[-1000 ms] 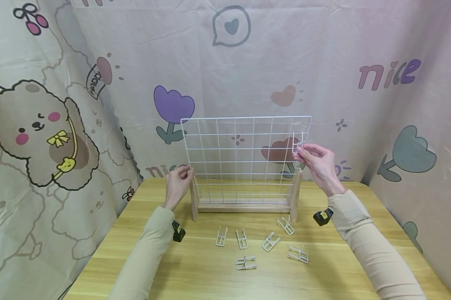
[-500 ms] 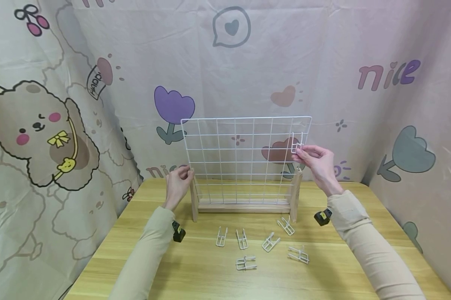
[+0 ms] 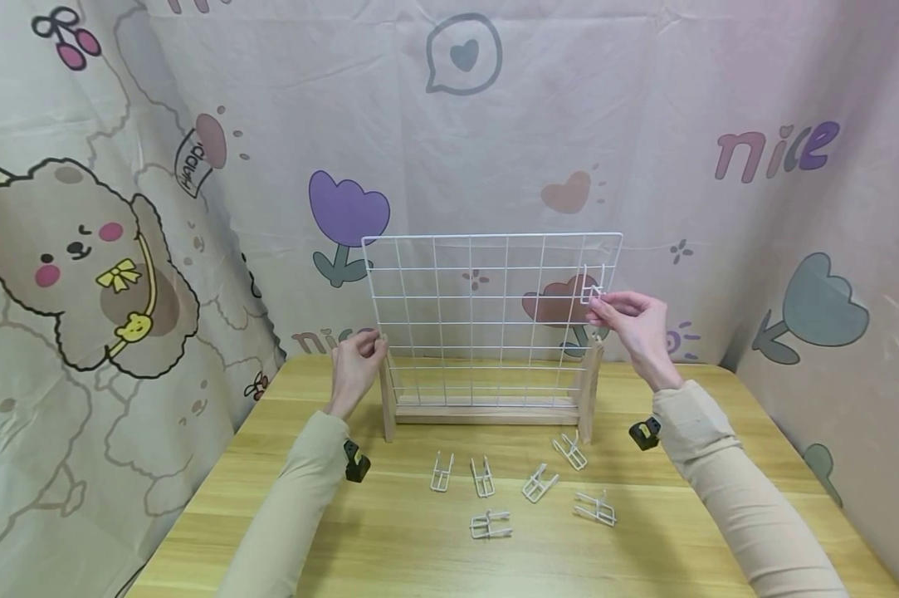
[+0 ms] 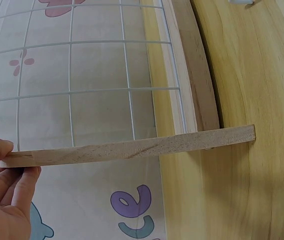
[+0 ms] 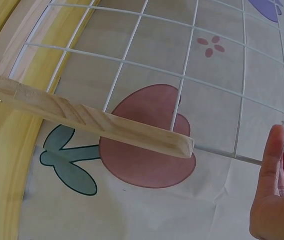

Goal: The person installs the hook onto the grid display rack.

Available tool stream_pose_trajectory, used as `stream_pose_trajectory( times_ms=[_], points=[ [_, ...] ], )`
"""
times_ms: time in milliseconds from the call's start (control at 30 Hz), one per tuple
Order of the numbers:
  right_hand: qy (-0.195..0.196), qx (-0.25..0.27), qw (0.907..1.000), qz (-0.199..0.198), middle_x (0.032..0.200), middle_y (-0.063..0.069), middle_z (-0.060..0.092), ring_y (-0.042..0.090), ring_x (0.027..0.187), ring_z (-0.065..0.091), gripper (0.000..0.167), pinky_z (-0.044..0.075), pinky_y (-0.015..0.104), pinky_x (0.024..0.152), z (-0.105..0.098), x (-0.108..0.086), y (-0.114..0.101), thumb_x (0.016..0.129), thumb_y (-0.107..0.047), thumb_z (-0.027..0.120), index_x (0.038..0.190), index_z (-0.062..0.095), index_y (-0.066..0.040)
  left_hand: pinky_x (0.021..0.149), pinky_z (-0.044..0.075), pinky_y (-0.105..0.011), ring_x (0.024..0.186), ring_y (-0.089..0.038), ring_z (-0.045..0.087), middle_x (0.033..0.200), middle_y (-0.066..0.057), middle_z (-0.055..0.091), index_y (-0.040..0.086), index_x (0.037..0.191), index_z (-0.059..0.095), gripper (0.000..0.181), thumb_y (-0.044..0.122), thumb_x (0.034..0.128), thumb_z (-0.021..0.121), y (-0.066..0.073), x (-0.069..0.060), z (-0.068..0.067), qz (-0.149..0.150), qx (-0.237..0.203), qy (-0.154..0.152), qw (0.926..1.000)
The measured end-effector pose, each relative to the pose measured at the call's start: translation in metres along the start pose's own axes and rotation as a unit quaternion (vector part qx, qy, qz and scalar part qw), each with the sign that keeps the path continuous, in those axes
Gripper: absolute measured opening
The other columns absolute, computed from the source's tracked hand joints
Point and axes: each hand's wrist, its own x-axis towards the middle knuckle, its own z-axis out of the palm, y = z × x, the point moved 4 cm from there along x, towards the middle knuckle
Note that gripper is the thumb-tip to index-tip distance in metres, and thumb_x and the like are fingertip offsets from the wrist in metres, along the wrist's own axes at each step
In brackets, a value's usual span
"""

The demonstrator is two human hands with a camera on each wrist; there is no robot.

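Observation:
A white wire grid panel (image 3: 486, 296) stands upright in a light wooden stand (image 3: 486, 414). My left hand (image 3: 354, 367) pinches the top of the stand's left post (image 4: 132, 150), thumb on one side and fingers on the other in the left wrist view. At the grid's upper right, a small white wire hook (image 3: 585, 282) is up against the wires, its two prongs near the second horizontal wire. My right hand (image 3: 638, 325) pinches its lower end between thumb and fingertips. In the right wrist view the right hand (image 5: 276, 195) hides most of the hook.
Several more white wire hooks, one of them a hook (image 3: 482, 477) in the middle, lie scattered on the wooden table (image 3: 389, 531) in front of the stand. A patterned cloth (image 3: 464, 149) hangs behind and at both sides. The right post (image 5: 82, 112) is below my right hand.
My right fingertips have shifted down very slightly on the hook. The left hand, the grid and the loose hooks stay where they were.

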Motion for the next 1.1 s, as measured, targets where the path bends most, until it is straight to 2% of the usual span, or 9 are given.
stream_pose_trajectory(
  times_ms=[133,267,400,500,700,867,967,1100],
  points=[
    [0.011,-0.010,0.9999,0.003,0.076,0.000,0.078,0.010,0.063,0.075,0.015,0.060,0.022,0.066,-0.001,-0.002,0.000,0.087,0.008,0.071,0.084,0.073,-0.006,0.088,0.059,-0.049,0.105,-0.037,0.072,0.112,-0.024,0.073,-0.006,0.123,0.067,0.032,0.013,0.0971,0.064,0.000,0.000,0.000,0.003,-0.001,0.002,1.0000],
    [0.002,-0.024,0.9997,0.000,0.078,-0.001,0.079,0.009,0.064,0.075,0.010,0.060,0.022,0.066,-0.004,-0.008,0.002,0.087,0.006,0.072,0.090,0.073,-0.003,0.088,0.059,-0.049,0.105,-0.036,0.073,0.112,-0.023,0.073,-0.006,0.122,0.068,0.031,0.013,0.0971,0.064,0.000,-0.001,0.001,0.002,0.002,0.004,1.0000],
    [-0.032,-0.054,0.9980,0.007,0.082,-0.004,0.079,0.008,0.069,0.075,0.011,0.060,0.022,0.070,-0.009,-0.020,0.008,0.088,0.003,0.072,0.097,0.072,-0.002,0.089,0.059,-0.048,0.106,-0.035,0.073,0.113,-0.022,0.073,-0.005,0.122,0.068,0.031,0.012,0.0969,0.064,0.000,0.000,0.001,-0.004,0.002,0.006,1.0000],
    [-0.070,-0.090,0.9933,0.020,0.087,-0.004,0.079,0.009,0.074,0.075,0.013,0.061,0.023,0.074,-0.014,-0.032,0.017,0.090,0.000,0.072,0.103,0.072,-0.002,0.090,0.059,-0.048,0.107,-0.035,0.072,0.113,-0.022,0.073,-0.006,0.122,0.068,0.031,0.012,0.0969,0.065,0.000,0.000,0.001,-0.006,0.001,0.007,1.0000],
    [-0.142,-0.166,0.9746,0.050,0.095,-0.002,0.078,0.012,0.080,0.073,0.024,0.060,0.025,0.076,-0.031,-0.058,0.045,0.094,-0.006,0.068,0.114,0.067,0.007,0.090,0.059,-0.049,0.107,-0.036,0.072,0.113,-0.023,0.073,-0.007,0.122,0.067,0.031,0.012,0.0973,0.064,0.000,-0.001,0.001,-0.001,0.000,0.005,1.0000],
    [-0.193,-0.200,0.9569,0.085,0.096,-0.009,0.077,0.011,0.082,0.072,0.033,0.060,0.027,0.076,-0.051,-0.082,0.073,0.097,-0.008,0.064,0.121,0.060,0.013,0.090,0.058,-0.049,0.108,-0.036,0.072,0.113,-0.023,0.073,-0.006,0.121,0.068,0.031,0.012,0.0968,0.065,0.000,-0.001,0.001,-0.001,-0.008,0.007,0.9999],
    [-0.241,-0.189,0.9440,0.122,0.100,-0.010,0.076,0.010,0.086,0.071,0.032,0.059,0.030,0.077,-0.063,-0.097,0.091,0.098,-0.007,0.062,0.125,0.059,0.010,0.090,0.058,-0.049,0.108,-0.036,0.072,0.113,-0.024,0.073,-0.006,0.121,0.068,0.030,0.011,0.0966,0.065,0.000,-0.001,0.001,-0.001,-0.009,0.006,0.9999],
    [-0.294,-0.169,0.9246,0.174,0.111,-0.003,0.074,0.014,0.093,0.070,0.030,0.059,0.033,0.080,-0.077,-0.115,0.111,0.098,-0.007,0.059,0.127,0.062,-0.001,0.089,0.059,-0.048,0.108,-0.036,0.072,0.114,-0.024,0.072,-0.006,0.122,0.068,0.031,0.012,0.0969,0.065,-0.001,-0.001,0.001,-0.001,-0.009,0.006,0.9999]
  ],
)
